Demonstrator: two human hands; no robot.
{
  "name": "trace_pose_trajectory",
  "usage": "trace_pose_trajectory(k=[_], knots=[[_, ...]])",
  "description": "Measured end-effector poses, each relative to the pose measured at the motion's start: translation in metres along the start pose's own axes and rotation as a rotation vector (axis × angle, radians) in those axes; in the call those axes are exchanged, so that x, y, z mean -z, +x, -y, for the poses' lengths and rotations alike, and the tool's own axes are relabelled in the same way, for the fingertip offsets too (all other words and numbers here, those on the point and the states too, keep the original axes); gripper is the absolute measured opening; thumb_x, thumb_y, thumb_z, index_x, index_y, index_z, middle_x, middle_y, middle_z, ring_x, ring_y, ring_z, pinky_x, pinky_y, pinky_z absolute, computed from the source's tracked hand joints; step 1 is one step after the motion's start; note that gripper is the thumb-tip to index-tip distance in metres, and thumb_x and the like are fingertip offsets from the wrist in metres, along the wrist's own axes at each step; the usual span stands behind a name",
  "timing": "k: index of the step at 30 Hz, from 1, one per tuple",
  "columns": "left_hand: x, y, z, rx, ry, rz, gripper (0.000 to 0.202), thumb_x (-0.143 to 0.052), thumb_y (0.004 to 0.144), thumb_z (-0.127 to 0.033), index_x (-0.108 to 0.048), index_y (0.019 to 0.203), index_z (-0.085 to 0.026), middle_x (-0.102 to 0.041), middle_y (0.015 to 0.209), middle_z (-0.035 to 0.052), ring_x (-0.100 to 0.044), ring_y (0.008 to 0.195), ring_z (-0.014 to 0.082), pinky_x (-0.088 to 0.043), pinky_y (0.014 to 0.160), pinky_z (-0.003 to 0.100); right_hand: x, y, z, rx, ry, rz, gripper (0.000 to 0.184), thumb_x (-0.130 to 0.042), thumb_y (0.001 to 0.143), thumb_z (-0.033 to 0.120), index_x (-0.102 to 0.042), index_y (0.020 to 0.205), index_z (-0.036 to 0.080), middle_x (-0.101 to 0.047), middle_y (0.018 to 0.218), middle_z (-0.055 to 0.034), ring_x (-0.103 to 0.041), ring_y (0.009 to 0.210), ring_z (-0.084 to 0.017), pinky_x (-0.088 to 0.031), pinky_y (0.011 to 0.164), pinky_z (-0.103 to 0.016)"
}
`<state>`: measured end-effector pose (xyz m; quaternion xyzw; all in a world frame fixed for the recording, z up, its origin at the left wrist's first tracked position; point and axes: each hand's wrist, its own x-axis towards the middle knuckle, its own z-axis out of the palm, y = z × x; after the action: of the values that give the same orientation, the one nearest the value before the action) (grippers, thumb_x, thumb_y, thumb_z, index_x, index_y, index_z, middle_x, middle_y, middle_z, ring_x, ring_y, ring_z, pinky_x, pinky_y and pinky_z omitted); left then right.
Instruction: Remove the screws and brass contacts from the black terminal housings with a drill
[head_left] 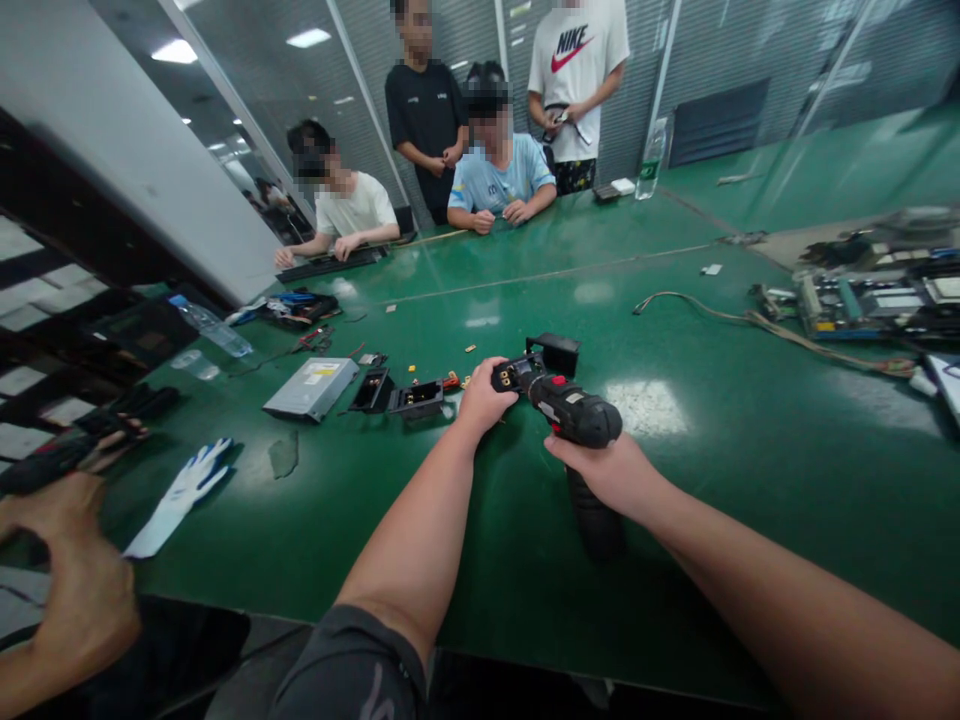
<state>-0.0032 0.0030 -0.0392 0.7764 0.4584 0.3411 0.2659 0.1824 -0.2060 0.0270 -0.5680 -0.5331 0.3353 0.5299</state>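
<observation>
My right hand (pixel 609 470) is closed round the grip of a black and red cordless drill (pixel 574 410), which points left over the green table (pixel 705 470). My left hand (pixel 485 397) is closed on the drill's front end, at the chuck (pixel 508 375). Just behind the drill stands a small black box-shaped part (pixel 553 352). Left of my left hand lie black plastic housings (pixel 415 398) and small loose pieces (pixel 452 380).
A silver optical drive (pixel 311 387), a white glove (pixel 180 495) and a plastic bottle (pixel 212 326) lie at the left. Circuit boards (pixel 870 300) and a cable (pixel 757 322) fill the right. Several people stand or sit at the far edge. Another person's hand (pixel 71 580) is at the bottom left.
</observation>
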Motion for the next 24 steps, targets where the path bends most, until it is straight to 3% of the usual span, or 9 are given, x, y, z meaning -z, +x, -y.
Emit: trace_pose_trajectory(k=[7,12,20,24], knots=[[-0.0008,-0.0003,0.003,-0.014,-0.011,-0.002,0.069,-0.086,0.077,-0.017,-0.068,0.143,-0.028,-0.075,0.147,0.0082,-0.072,0.136,0.032,-0.055,0.126,0.052,0.0011,-0.0002,0.0016,0.005,0.019,0.022,0.049,-0.079,0.089,0.041,-0.078,0.135,0.024,-0.08,0.142,-0.0148,-0.07,0.146,-0.039,-0.045,0.134,-0.062],[0.0002,-0.0009,0.0013,0.002,-0.002,0.004,0.07,-0.086,0.078,-0.017,-0.068,0.144,-0.029,-0.074,0.149,0.0082,-0.072,0.138,0.0323,-0.055,0.126,0.053,0.0012,-0.0001,0.002,-0.009,0.012,0.023,0.033,-0.078,0.088,0.042,-0.08,0.118,0.027,-0.084,0.122,-0.0126,-0.073,0.141,-0.041,-0.049,0.13,-0.064],[-0.0002,-0.0007,0.0004,-0.021,0.014,-0.003,0.07,-0.086,0.078,-0.017,-0.068,0.144,-0.028,-0.076,0.144,0.0086,-0.072,0.135,0.0319,-0.055,0.125,0.051,0.0012,-0.0008,0.0034,-0.018,0.003,0.013,0.059,-0.077,0.087,0.047,-0.074,0.14,0.022,-0.078,0.15,-0.0189,-0.072,0.146,-0.041,-0.048,0.132,-0.062],[-0.0004,-0.0005,0.0016,-0.016,0.006,0.0,0.07,-0.086,0.078,-0.017,-0.068,0.144,-0.028,-0.075,0.145,0.0083,-0.072,0.136,0.0317,-0.055,0.125,0.051,0.0015,-0.0014,0.0034,-0.032,0.006,0.012,0.056,-0.078,0.086,0.047,-0.074,0.137,0.023,-0.079,0.149,-0.0181,-0.073,0.145,-0.042,-0.05,0.131,-0.063]])
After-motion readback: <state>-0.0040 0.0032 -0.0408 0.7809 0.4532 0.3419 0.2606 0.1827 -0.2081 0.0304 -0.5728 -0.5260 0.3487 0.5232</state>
